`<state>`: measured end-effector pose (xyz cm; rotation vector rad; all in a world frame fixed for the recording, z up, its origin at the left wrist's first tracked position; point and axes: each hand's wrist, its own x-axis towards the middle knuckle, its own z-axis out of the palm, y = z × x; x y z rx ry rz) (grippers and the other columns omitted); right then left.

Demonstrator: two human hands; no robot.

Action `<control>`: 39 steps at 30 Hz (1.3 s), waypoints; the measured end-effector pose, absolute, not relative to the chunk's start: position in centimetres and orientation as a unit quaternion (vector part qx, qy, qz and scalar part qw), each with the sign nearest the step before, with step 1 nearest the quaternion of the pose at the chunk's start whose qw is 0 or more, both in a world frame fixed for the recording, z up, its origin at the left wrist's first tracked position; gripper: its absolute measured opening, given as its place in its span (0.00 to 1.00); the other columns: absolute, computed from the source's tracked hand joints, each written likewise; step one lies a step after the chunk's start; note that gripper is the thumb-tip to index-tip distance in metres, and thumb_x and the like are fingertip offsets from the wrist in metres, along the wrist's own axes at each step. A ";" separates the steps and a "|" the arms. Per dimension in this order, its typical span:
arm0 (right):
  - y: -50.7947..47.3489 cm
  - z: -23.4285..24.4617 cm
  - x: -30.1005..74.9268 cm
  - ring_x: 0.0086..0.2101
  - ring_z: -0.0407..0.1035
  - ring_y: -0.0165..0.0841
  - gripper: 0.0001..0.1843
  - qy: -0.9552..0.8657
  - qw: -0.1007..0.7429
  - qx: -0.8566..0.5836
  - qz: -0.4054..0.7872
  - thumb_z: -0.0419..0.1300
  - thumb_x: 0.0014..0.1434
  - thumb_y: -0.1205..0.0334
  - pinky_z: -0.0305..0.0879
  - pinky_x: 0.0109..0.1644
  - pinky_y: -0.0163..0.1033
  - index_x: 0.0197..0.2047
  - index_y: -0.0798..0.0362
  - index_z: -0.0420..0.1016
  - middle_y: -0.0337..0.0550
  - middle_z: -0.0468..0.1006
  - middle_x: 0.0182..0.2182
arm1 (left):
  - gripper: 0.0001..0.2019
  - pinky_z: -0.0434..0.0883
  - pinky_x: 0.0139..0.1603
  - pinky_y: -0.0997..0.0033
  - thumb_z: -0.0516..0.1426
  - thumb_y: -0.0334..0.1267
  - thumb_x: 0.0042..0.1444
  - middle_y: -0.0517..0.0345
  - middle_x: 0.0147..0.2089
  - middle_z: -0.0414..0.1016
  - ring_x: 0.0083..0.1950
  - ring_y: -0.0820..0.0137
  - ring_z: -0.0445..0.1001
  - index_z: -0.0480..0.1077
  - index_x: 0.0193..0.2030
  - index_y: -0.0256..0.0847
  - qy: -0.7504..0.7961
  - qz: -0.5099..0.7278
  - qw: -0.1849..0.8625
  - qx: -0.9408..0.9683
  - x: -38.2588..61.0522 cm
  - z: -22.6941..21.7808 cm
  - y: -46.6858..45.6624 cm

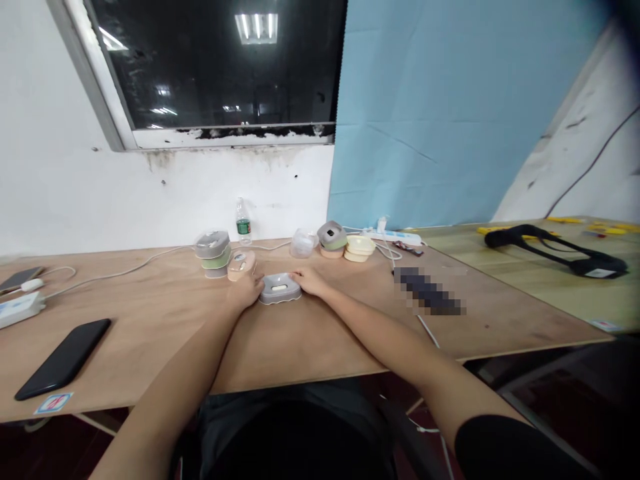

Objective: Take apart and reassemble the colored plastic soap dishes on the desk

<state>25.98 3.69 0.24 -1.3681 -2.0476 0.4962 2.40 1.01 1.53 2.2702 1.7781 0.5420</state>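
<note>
A small grey plastic dish [280, 297], rounded at the corners and with a pale oval slot in its middle, lies on the wooden table between my hands. My left hand [248, 291] grips its left end with the fingers bent round the rim. At the right end, my right hand [309, 282] holds the rim with thumb and fingers. Just behind my left hand stands a peach dish [242, 263] of similar shape. To its left is a stack of grey and green dishes [215, 253].
Farther back are a dark grey dish [332, 235] on a stack, cream bowls [359, 248], a clear plastic container [303, 244] and a water bottle [243, 225]. A black phone [65, 359] lies at left. A power strip [400, 238] and white cables cross the table [320, 347].
</note>
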 end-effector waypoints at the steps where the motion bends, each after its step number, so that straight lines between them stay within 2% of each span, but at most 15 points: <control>1: 4.0 0.2 26.1 0.33 0.71 0.35 0.16 -0.761 0.334 -0.527 0.176 0.53 0.61 0.55 0.63 0.38 0.36 0.37 0.53 0.80 0.44 0.80 0.33 | 0.22 0.66 0.54 0.65 0.48 0.44 0.61 0.51 0.59 0.71 0.57 0.61 0.70 0.69 0.58 0.44 0.602 0.194 0.111 0.766 2.3 1.3 1.2; 3: 4.8 0.1 26.6 0.35 0.71 0.36 0.18 -0.718 0.398 -0.551 0.145 0.52 0.61 0.54 0.64 0.41 0.38 0.47 0.53 0.76 0.45 0.79 0.36 | 0.22 0.66 0.56 0.64 0.48 0.46 0.61 0.51 0.60 0.70 0.59 0.60 0.69 0.68 0.59 0.44 0.604 0.212 0.130 0.757 2.2 1.1 1.4; 5: 5.9 0.0 27.4 0.36 0.70 0.37 0.23 -0.682 0.456 -0.562 0.103 0.50 0.61 0.56 0.65 0.45 0.41 0.57 0.54 0.68 0.47 0.78 0.37 | 0.23 0.67 0.55 0.62 0.47 0.50 0.62 0.51 0.58 0.71 0.58 0.58 0.69 0.69 0.57 0.45 0.599 0.227 0.139 0.755 2.0 1.1 1.4; 7: 7.2 0.0 28.3 0.40 0.70 0.39 0.26 -0.673 0.489 -0.552 0.059 0.49 0.61 0.59 0.64 0.50 0.45 0.62 0.56 0.62 0.49 0.77 0.39 | 0.24 0.68 0.53 0.60 0.45 0.55 0.62 0.51 0.55 0.73 0.56 0.57 0.71 0.71 0.54 0.45 0.579 0.243 0.142 0.765 1.7 1.0 1.3; 10: 9.1 -0.2 29.3 0.48 0.67 0.42 0.27 -0.677 0.497 -0.542 0.008 0.47 0.61 0.63 0.60 0.56 0.49 0.63 0.56 0.60 0.53 0.74 0.48 | 0.26 0.68 0.51 0.58 0.44 0.58 0.61 0.49 0.53 0.75 0.54 0.56 0.72 0.72 0.53 0.44 0.558 0.265 0.138 0.775 1.5 0.8 1.2; 13: 10.3 -0.6 29.8 0.50 0.66 0.43 0.25 -0.696 0.465 -0.548 -0.002 0.47 0.59 0.66 0.59 0.58 0.50 0.60 0.58 0.63 0.55 0.72 0.52 | 0.29 0.66 0.53 0.57 0.45 0.60 0.60 0.46 0.57 0.72 0.57 0.54 0.69 0.68 0.57 0.42 0.573 0.264 0.129 0.765 1.5 0.6 1.2; 17: 10.8 -1.1 30.5 0.44 0.68 0.41 0.23 -0.691 0.447 -0.568 0.026 0.50 0.57 0.68 0.63 0.53 0.47 0.55 0.59 0.67 0.51 0.76 0.42 | 0.33 0.65 0.55 0.56 0.43 0.62 0.60 0.42 0.59 0.70 0.59 0.52 0.68 0.66 0.59 0.41 0.584 0.238 0.129 0.765 1.6 0.5 1.3; 19: 11.0 -1.4 30.9 0.42 0.69 0.40 0.25 -0.680 0.459 -0.571 0.045 0.52 0.56 0.67 0.65 0.51 0.45 0.57 0.58 0.65 0.48 0.77 0.37 | 0.33 0.65 0.54 0.56 0.43 0.63 0.59 0.43 0.58 0.70 0.58 0.53 0.69 0.67 0.58 0.42 0.577 0.237 0.128 0.771 1.6 0.6 1.3; 23: 11.6 -1.8 31.4 0.41 0.69 0.38 0.30 -0.685 0.461 -0.560 0.071 0.54 0.55 0.66 0.65 0.49 0.44 0.62 0.58 0.59 0.47 0.76 0.39 | 0.33 0.66 0.53 0.57 0.42 0.64 0.59 0.45 0.56 0.72 0.56 0.54 0.70 0.68 0.58 0.43 0.574 0.233 0.135 0.773 1.6 0.5 1.3; 27: 12.0 -2.0 31.4 0.39 0.69 0.36 0.20 -0.694 0.450 -0.555 0.085 0.54 0.56 0.65 0.64 0.49 0.43 0.53 0.56 0.68 0.46 0.76 0.38 | 0.33 0.66 0.53 0.58 0.42 0.64 0.59 0.45 0.55 0.73 0.55 0.55 0.71 0.68 0.58 0.43 0.570 0.228 0.136 0.778 1.6 0.5 1.4; 30: 11.7 -1.8 31.3 0.35 0.69 0.34 0.16 -0.667 0.477 -0.564 0.102 0.56 0.55 0.60 0.64 0.45 0.41 0.47 0.55 0.69 0.42 0.75 0.34 | 0.33 0.65 0.53 0.57 0.42 0.63 0.59 0.46 0.54 0.73 0.55 0.54 0.71 0.68 0.58 0.44 0.570 0.226 0.138 0.778 1.6 0.5 1.4; 35: 9.9 -0.5 30.7 0.30 0.66 0.33 0.20 -0.604 0.548 -0.569 0.105 0.62 0.49 0.48 0.63 0.38 0.38 0.39 0.53 0.66 0.37 0.70 0.27 | 0.33 0.65 0.54 0.56 0.42 0.63 0.59 0.44 0.55 0.73 0.56 0.53 0.70 0.69 0.57 0.42 0.566 0.231 0.136 0.779 1.6 0.4 1.5; 39: 7.4 0.9 29.5 0.26 0.63 0.31 0.21 -0.594 0.603 -0.521 0.105 0.59 0.51 0.41 0.61 0.34 0.36 0.33 0.50 0.62 0.35 0.67 0.24 | 0.32 0.65 0.54 0.58 0.44 0.61 0.60 0.44 0.54 0.73 0.56 0.55 0.70 0.67 0.58 0.40 0.570 0.284 0.114 0.763 1.6 0.4 1.3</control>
